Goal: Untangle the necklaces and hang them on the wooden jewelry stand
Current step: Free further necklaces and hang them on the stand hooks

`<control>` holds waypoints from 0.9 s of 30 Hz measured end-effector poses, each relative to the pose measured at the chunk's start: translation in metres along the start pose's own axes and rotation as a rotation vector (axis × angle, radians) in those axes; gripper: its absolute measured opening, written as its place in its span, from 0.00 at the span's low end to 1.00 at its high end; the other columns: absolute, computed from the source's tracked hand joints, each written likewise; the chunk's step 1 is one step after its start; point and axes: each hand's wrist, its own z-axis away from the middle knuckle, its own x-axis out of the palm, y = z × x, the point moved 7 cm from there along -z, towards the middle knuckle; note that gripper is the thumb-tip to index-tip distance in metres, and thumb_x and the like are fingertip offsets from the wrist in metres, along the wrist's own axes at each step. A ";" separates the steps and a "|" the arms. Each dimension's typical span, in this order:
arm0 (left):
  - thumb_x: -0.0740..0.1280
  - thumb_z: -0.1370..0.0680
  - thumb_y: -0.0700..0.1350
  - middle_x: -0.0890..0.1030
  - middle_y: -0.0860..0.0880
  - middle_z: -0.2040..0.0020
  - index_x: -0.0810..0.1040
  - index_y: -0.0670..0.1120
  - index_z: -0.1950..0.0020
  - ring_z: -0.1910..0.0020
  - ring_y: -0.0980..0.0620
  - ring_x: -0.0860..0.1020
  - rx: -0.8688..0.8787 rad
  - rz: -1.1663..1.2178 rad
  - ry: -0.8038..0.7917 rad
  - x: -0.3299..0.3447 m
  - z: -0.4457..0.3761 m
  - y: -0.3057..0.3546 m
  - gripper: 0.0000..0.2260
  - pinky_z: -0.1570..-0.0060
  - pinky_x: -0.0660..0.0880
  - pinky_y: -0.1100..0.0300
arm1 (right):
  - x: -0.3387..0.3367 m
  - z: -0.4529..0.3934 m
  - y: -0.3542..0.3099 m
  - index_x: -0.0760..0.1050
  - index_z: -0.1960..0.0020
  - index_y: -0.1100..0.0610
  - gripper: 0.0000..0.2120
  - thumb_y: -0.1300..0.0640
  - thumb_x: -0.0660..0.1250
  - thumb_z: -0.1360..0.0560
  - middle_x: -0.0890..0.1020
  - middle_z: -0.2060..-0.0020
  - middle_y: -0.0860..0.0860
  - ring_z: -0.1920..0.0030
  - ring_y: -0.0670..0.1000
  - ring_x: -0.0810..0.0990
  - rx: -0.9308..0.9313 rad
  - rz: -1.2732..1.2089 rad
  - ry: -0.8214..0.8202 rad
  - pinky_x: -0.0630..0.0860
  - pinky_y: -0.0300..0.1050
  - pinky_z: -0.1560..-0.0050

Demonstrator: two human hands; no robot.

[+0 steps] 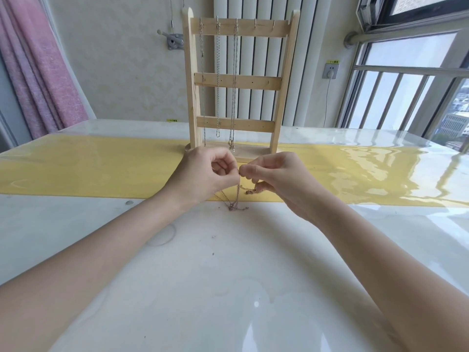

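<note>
Both hands raised just above the worktop (pixel 228 288), in front of the stand (pixel 237 82). Left hand (pixel 203 174) and right hand (pixel 276 179) meet fingertip to fingertip, each pinching a thin chain (pixel 238 196) (links too fine to count). Chain hangs to a small tangle (pixel 234 207) lying on the worktop. Three necklaces (pixel 218 80) hang from the stand's top hooks.

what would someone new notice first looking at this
Dead centre, the left hand and right hand meet fingertip to fingertip, pinching a thin tangled chain that trails down onto the glossy table. Right behind them stands the wooden jewelry stand, with three necklaces already hanging from its top hooks.
</note>
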 end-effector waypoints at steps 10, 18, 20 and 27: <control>0.66 0.35 0.42 0.73 0.57 0.75 0.73 0.52 0.68 0.73 0.59 0.70 0.164 -0.086 0.019 0.000 0.002 0.014 0.05 0.68 0.68 0.71 | 0.007 0.004 0.003 0.76 0.67 0.61 0.11 0.67 0.67 0.26 0.73 0.71 0.50 0.68 0.46 0.71 0.072 -0.119 -0.072 0.72 0.37 0.64; 0.61 0.33 0.47 0.74 0.53 0.70 0.76 0.43 0.65 0.69 0.54 0.71 0.357 -0.207 0.014 0.004 0.005 0.027 0.08 0.68 0.70 0.63 | 0.021 0.005 0.013 0.72 0.62 0.60 0.09 0.68 0.59 0.25 0.71 0.69 0.51 0.68 0.47 0.67 0.224 -0.283 -0.131 0.68 0.37 0.65; 0.61 0.33 0.46 0.75 0.52 0.70 0.76 0.43 0.65 0.69 0.54 0.71 0.382 -0.216 0.021 0.005 0.006 0.030 0.08 0.68 0.69 0.64 | 0.025 0.007 0.014 0.71 0.59 0.59 0.07 0.68 0.58 0.25 0.70 0.67 0.51 0.67 0.46 0.68 0.244 -0.329 -0.143 0.69 0.36 0.66; 0.62 0.34 0.45 0.72 0.52 0.72 0.76 0.43 0.66 0.70 0.53 0.69 0.414 -0.234 0.122 0.001 0.007 0.031 0.06 0.69 0.69 0.59 | 0.026 0.006 0.012 0.71 0.61 0.59 0.08 0.68 0.57 0.26 0.70 0.65 0.52 0.65 0.48 0.67 0.226 -0.382 -0.109 0.68 0.37 0.67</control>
